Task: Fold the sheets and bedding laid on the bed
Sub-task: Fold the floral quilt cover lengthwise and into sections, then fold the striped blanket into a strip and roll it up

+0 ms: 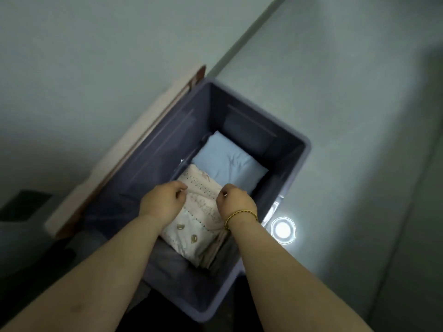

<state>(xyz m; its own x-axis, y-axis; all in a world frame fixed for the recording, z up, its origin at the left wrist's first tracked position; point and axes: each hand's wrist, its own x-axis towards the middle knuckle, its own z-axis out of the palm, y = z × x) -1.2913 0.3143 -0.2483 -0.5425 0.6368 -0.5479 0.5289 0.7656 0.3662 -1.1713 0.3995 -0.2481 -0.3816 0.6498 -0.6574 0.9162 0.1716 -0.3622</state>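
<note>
Loosely curled: left hand (161,202), right hand (236,202)

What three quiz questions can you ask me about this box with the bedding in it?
1. True or false: the pink bedding lies inside the bin.
2. What lies in the bin just past the bedding? A. a blue cloth B. a red towel C. a shoe
3. Fill in: the gold bracelet is on the person's ___ wrist.
Key: 1 true; 2 A; 3 right.
</note>
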